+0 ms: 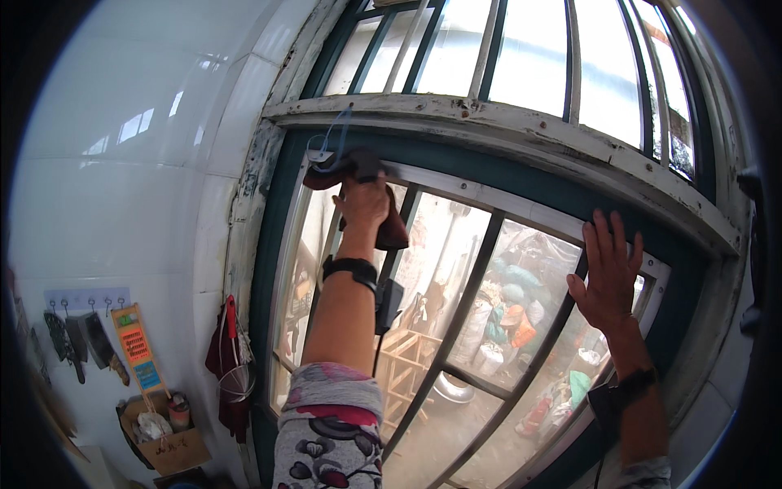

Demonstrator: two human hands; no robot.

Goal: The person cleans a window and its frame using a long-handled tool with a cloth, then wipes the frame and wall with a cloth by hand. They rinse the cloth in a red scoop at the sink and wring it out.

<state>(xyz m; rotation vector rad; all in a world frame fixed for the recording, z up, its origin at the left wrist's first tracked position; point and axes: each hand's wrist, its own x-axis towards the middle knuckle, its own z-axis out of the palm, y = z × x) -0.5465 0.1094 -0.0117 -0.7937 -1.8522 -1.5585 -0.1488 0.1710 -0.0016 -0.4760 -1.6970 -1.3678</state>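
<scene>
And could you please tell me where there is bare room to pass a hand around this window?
The upper green frame is bare between the left hand with its dark cloth and the right hand. The tiled wall is open above the hook rack. Around and below the rack it is crowded: knives, a cardboard box, a strainer.

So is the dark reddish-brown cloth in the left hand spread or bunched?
Bunched: the bare left hand holds the dark reddish-brown cloth gathered, with one end hanging loose.

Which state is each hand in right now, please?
Left hand: closed, holding a dark brown cloth.
Right hand: open, holding nothing, over the window frame.
</scene>
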